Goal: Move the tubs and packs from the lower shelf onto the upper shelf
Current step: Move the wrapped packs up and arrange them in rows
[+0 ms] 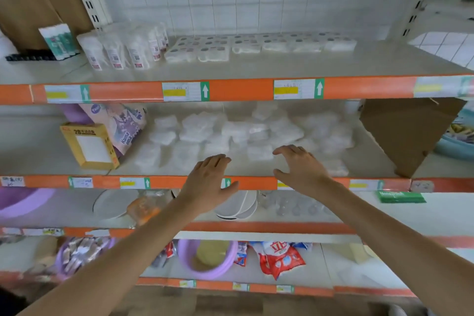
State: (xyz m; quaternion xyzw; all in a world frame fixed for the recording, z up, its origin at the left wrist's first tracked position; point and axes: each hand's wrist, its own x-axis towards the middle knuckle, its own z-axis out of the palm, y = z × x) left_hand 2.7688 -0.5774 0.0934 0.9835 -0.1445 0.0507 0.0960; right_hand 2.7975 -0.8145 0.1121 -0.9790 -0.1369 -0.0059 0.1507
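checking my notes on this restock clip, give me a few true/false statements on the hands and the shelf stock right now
1. The left hand and right hand hold nothing. True.
2. The yellow box stands right of the white packs on the lower shelf. False: it stands left of them.
3. The upper shelf has no stock. False: upright packs and others stand on it.
4. Brown cardboard stands at the lower shelf's right end. True.

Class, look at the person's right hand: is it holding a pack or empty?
Empty. The right hand has its fingers spread, curled round nothing, just before the clear packs.
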